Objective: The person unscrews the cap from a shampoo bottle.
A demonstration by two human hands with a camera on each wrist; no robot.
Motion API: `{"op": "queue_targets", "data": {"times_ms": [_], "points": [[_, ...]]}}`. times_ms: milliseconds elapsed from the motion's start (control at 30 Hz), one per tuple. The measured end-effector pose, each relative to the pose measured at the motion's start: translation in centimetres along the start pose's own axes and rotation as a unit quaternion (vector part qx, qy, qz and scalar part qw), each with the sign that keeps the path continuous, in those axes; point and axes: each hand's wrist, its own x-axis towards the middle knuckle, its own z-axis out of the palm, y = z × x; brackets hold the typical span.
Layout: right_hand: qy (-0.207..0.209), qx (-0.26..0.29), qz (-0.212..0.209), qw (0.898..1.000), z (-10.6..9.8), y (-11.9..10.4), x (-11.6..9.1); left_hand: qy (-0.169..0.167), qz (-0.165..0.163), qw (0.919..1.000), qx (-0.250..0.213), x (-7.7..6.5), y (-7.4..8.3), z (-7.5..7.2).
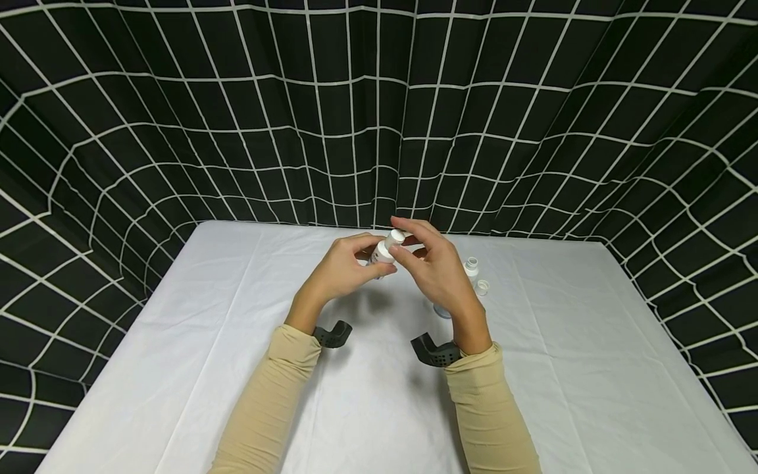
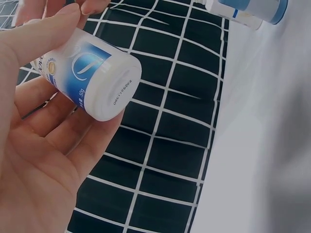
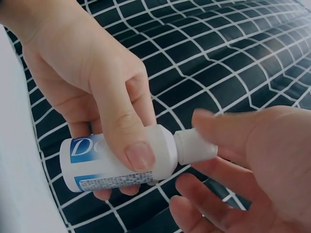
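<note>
My left hand [image 1: 345, 266] grips a small white bottle [image 3: 114, 158] with a blue printed label, its thumb on one side and fingers round the other. The bottle is held up over the table and tilted, its base [image 2: 116, 94] facing the left wrist camera. A plain white cap [image 3: 194, 145] sits at the bottle's neck. With thumb and index finger, my right hand [image 1: 435, 266] pinches this cap, while its other fingers are spread loosely below, as the right wrist view shows.
Behind my right hand, an uncapped white bottle [image 1: 471, 265] stands on the white-covered table [image 1: 568, 368], with a loose white cap [image 1: 482, 288] beside it. A bluish round base [image 1: 441, 312] shows partly behind my right wrist. A black curtain with a white grid [image 1: 379, 99] surrounds the table.
</note>
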Motion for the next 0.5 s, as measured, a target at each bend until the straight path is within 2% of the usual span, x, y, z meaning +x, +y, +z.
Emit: {"op": "queue_targets", "data": {"times_ms": [300, 500], "points": [[0.047, -0.019, 0.076, 0.996, 0.26, 0.03, 0.13, -0.011, 0.012, 0.9999, 0.004, 0.02, 0.1, 0.48], [0.055, -0.023, 0.082, 0.995, 0.43, 0.11, 0.25, -0.009, 0.019, 0.9997, 0.014, 0.04, 0.04, 0.6]]}}
